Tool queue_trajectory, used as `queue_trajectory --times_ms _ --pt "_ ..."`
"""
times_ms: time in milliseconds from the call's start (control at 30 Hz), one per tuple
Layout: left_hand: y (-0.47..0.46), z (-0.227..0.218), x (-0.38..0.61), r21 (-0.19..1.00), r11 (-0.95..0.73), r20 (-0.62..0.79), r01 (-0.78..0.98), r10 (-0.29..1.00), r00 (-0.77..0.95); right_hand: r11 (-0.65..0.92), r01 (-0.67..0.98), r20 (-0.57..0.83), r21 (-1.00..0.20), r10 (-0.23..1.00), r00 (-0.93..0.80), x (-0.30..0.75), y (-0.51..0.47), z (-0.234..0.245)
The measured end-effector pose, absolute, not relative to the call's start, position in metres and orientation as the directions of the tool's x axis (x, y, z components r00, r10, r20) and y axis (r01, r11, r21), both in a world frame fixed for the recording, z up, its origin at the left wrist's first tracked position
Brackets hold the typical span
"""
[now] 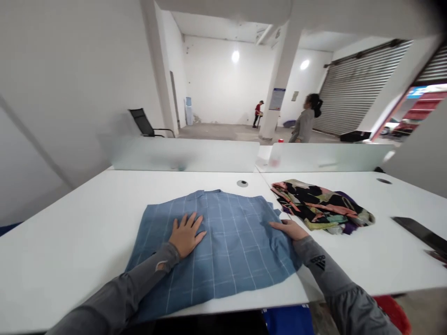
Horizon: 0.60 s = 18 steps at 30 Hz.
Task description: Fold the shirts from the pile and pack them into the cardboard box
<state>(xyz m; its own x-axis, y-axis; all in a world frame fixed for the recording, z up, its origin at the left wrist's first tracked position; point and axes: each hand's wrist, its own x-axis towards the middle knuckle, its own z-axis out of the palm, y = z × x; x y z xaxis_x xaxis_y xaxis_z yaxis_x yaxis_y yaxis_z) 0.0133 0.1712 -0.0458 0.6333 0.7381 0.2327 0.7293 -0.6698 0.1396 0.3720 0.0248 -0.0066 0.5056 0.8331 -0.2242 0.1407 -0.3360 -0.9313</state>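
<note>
A blue garment with a white windowpane check [230, 232], which looks like a shirt, lies spread on the white table. Its narrow collar edge points to the far side, and its near hem reaches toward the front edge. My left hand [186, 235] rests flat on the cloth left of centre, fingers spread. At the right side of the shirt, my right hand [288, 228] grips the edge, where the cloth is bunched into folds. Some of its fingers are hidden.
Right of the shirt lies a heap of patterned cloth [321, 204] in black, coral and green. A dark flat device [422, 235] sits farther right. Frosted partitions [188, 156] line the back, with a cable hole [242, 183] before them. Two people stand beyond.
</note>
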Motion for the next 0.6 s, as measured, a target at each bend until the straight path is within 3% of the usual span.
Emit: queue_trajectory --times_ms 100,233,433,533,600 --pt "0.145 -0.04 0.017 0.169 -0.784 0.242 0.598 0.621 0.745 -0.293 -0.062 -0.293 -0.954 0.868 0.402 0.365 0.03 -0.001" --pt "0.109 -0.038 0.019 0.167 -0.858 0.236 0.487 0.514 0.825 -0.224 -0.08 -0.238 -0.971 0.915 0.325 0.349 0.041 0.032" --pt "0.059 -0.014 -0.007 0.285 -0.905 0.188 0.317 0.377 0.907 -0.042 0.049 -0.04 -0.998 0.999 0.028 0.244 0.066 0.104" --pt "0.039 -0.007 -0.029 0.371 -0.881 0.138 0.293 0.364 0.921 0.082 0.141 0.067 -0.987 0.992 -0.108 0.175 0.094 0.101" --pt "0.031 -0.01 -0.046 0.394 -0.866 0.096 0.307 0.371 0.924 0.214 0.291 0.173 -0.933 0.972 -0.16 0.13 0.117 0.079"
